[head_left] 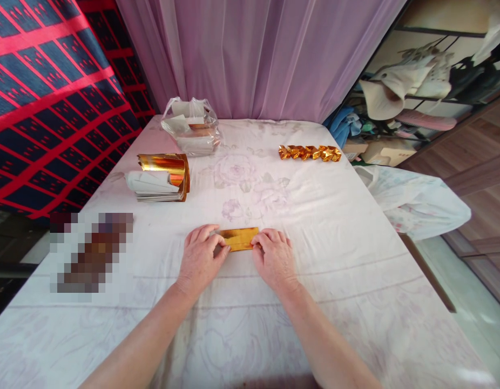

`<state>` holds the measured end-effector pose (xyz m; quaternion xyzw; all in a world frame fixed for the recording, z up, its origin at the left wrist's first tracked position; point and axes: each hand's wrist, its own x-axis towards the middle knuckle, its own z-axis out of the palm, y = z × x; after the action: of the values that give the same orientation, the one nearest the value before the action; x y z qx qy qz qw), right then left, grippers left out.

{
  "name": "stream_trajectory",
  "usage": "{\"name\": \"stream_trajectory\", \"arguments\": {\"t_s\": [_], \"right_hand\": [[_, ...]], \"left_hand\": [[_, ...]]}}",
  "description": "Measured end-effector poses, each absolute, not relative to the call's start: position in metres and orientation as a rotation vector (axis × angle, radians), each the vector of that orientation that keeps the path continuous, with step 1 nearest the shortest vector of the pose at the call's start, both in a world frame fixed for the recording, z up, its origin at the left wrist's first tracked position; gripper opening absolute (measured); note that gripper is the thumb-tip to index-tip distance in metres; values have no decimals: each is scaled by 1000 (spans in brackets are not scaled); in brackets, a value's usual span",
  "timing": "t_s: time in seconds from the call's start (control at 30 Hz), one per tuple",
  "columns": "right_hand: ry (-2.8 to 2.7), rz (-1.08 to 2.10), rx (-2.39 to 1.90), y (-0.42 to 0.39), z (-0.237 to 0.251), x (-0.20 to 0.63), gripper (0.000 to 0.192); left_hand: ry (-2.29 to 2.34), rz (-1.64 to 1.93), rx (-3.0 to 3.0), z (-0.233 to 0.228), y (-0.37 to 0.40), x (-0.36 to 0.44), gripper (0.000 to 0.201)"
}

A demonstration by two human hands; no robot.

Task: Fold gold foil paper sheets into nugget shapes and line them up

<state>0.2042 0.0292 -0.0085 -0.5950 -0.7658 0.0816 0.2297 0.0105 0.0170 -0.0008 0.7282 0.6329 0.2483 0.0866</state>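
Workpiece: gold foil strip [242,239], lying flat on the tablecloth [315,216], ctr., directly in front of me. A lengthwise line shows along it; looks like a fold edge.

Hand pos.: my L hand [203,251] and R hand [274,256] are apart, one per end. L thumb + fingers close on the L end; R thumb + fingertips close on the R end. Whether any finger is tucked under the foil, can't tell.

Procedure (my judgement: step in hand = flattening/creasing):
1. Align long edges before pressing; foil likely holds a bad crease.
2. Apply equal thumb pressure, both ends; don't twist.
3. Press vs. the table, w/ care: the cloth is wrinkled and may shift.
4. Light grip only; thin foil could tear.

Clearance: foil stack [163,163] is well off, far L; row of crumpled-looking gold pieces [309,153] far R. Neither obstructs my hands.
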Motion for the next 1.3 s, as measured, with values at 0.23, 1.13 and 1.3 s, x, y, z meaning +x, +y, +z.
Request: {"name": "stream_trajectory", "arguments": {"t_s": [0.23, 1.13, 1.3], "right_hand": [[-2092, 141, -1686, 27, -5, 197, 14], [-1975, 335, -1592, 32, -17, 213, 13], [-1938, 291, -1673, 33, -18, 217, 9]], "left_hand": [[1891, 751, 2153, 0, 17, 12, 7], [1903, 728, 2182, -1, 17, 12, 13], [1901, 724, 2192, -2, 17, 11, 14]]}}
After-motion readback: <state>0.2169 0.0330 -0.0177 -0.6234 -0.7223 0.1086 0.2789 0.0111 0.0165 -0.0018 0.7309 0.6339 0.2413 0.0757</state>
